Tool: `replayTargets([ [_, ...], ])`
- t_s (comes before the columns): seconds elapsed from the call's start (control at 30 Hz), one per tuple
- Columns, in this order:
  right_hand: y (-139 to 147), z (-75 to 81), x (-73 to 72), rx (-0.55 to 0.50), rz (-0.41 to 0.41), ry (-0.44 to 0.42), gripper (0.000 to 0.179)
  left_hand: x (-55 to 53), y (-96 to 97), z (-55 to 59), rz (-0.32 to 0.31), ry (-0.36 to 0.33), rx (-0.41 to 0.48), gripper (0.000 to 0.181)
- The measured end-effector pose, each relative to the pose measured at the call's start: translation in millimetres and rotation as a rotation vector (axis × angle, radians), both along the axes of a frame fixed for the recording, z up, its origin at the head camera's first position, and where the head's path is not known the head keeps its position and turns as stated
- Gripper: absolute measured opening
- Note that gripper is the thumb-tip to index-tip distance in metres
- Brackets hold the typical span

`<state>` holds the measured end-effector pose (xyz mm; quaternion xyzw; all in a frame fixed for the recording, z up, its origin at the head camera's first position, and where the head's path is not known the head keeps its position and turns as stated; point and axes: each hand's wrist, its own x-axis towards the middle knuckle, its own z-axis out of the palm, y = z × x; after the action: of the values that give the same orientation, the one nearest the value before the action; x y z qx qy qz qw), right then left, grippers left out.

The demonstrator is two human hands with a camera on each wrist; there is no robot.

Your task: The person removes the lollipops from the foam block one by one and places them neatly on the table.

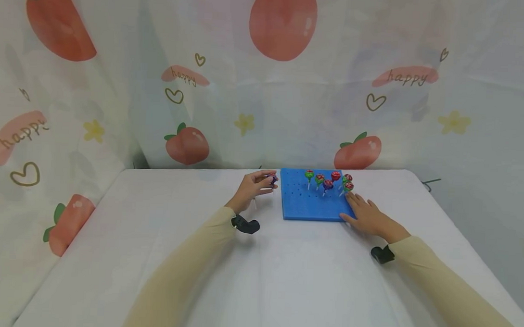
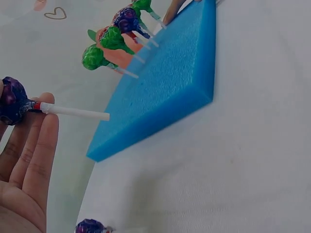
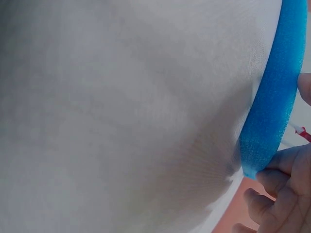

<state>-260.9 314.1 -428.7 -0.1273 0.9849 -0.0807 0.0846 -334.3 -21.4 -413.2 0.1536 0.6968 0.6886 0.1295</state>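
Observation:
My left hand (image 1: 253,188) pinches a purple-wrapped lollipop (image 2: 14,102) by its candy head, left of a blue foam board (image 1: 301,206). Its white stick points toward the board in the left wrist view. My right hand (image 1: 370,218) rests against the board's right side, fingers spread, thumb near the front edge; in the right wrist view its fingers (image 3: 284,177) touch the foam. Several lollipops stand in the board's holes, among them a green one (image 1: 309,175), a red one (image 1: 335,176) and a purple one (image 1: 327,184).
Another purple lollipop (image 2: 91,226) lies on the white-covered table (image 1: 258,279), partly cut off at the bottom of the left wrist view. Small holes dot the board's left part. Behind the table hangs a fruit-printed curtain (image 1: 290,106).

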Motion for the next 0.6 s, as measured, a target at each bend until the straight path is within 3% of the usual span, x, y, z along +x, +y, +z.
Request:
replayTargets([
  [0.6, 0.1, 0.3, -0.6, -0.01, 0.007, -0.001, 0.081, -1.2, -62.1, -13.9, 0.1, -0.027, -0.064, 0.038],
])
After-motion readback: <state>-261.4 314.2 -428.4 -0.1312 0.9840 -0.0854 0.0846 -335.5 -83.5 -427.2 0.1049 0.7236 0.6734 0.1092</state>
